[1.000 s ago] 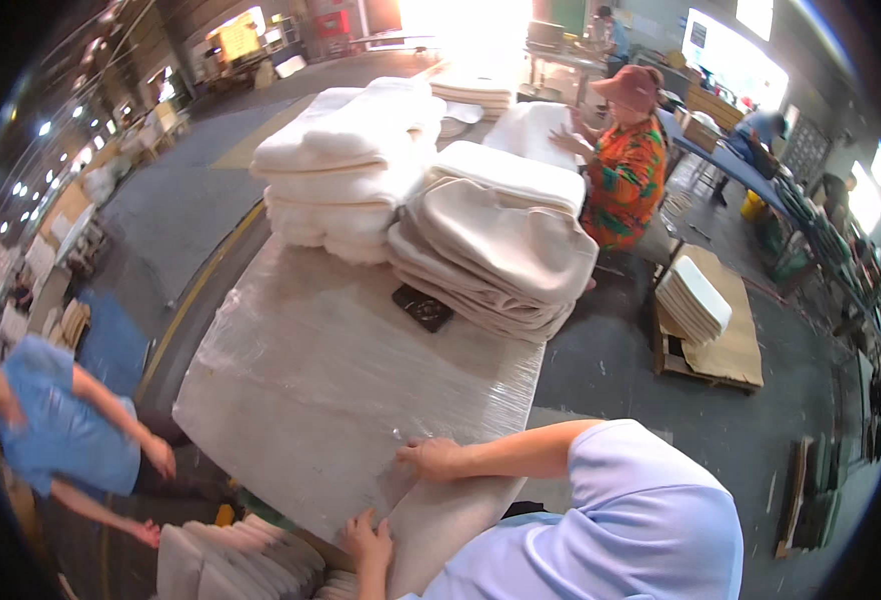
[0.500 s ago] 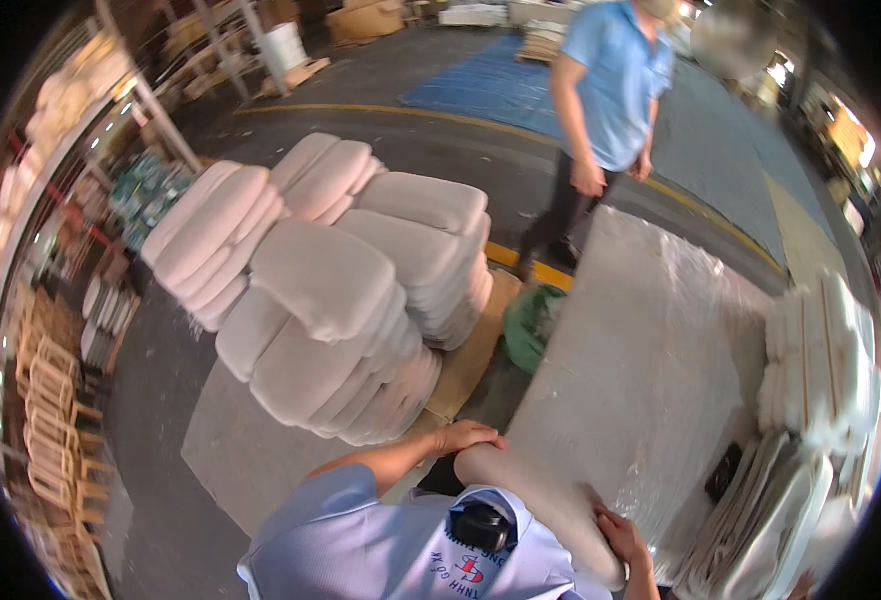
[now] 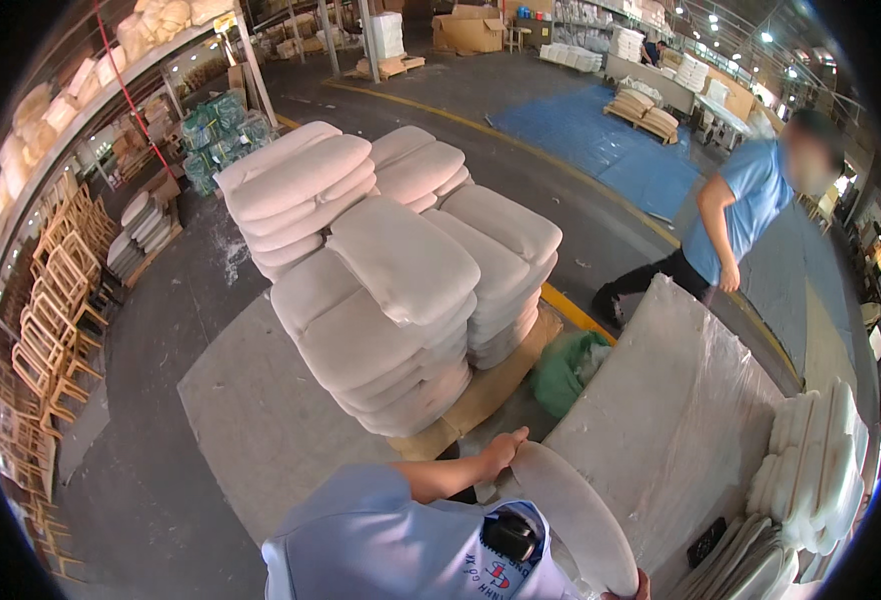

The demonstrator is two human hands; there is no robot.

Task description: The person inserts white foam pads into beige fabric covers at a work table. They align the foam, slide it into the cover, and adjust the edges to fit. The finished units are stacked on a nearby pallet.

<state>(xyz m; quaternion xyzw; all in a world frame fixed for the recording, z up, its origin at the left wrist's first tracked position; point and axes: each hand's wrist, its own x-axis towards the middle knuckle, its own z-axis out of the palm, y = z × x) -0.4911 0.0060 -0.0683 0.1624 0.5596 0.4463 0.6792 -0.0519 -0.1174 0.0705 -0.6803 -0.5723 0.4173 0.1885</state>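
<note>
A pale, padded cushion [image 3: 583,512] stands on edge close against my body, its curved long side toward the table. My left hand [image 3: 504,450] is closed on its far left end. At the near right end, only the fingers of my right hand [image 3: 643,584] show, wrapped round the cushion's edge; the rest is hidden. Beyond it lies a worktable [image 3: 651,420] covered in clear plastic film. Several similar cushions [image 3: 406,260] are stacked in tall piles ahead and to the left.
A green bag [image 3: 564,375] sits between piles and table. On the table's right are bundled white pads [image 3: 811,465], folded sheets [image 3: 746,570] and a small black object [image 3: 706,541]. A person in a blue shirt [image 3: 736,215] walks beyond. Wooden chair frames [image 3: 56,300] line the left.
My view has swung, so the piles sit farther right. The cushion has turned more onto its edge, both hands still on it. The other person has moved right, mid-stride.
</note>
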